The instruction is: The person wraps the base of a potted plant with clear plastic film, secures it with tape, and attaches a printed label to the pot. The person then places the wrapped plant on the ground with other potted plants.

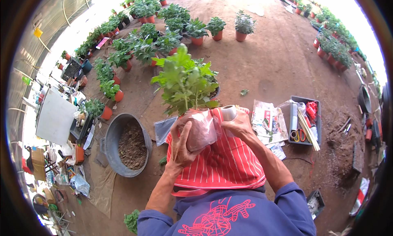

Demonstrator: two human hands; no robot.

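Note:
A leafy green plant (187, 82) stands upright above my lap, its root ball (199, 134) wrapped in clear plastic film. My left hand (182, 143) grips the wrapped root ball from its left side and below. In my right hand (241, 123) is a roll of clear film (228, 113), held just right of the root ball, with film stretching between the two. A red apron with white stripes (224, 165) lies under both hands. Behind the held plant, partly hidden by it, is a potted plant with a dark rim (216, 93).
A grey tub of soil (147, 147) stands at my left, beside a folded plastic sheet (162, 130). At right, printed bags (267, 119) lie beside a grey tray (320, 125) with scissors (301, 135) and thin sticks (307, 128). Potted plants (217, 35) stand ahead.

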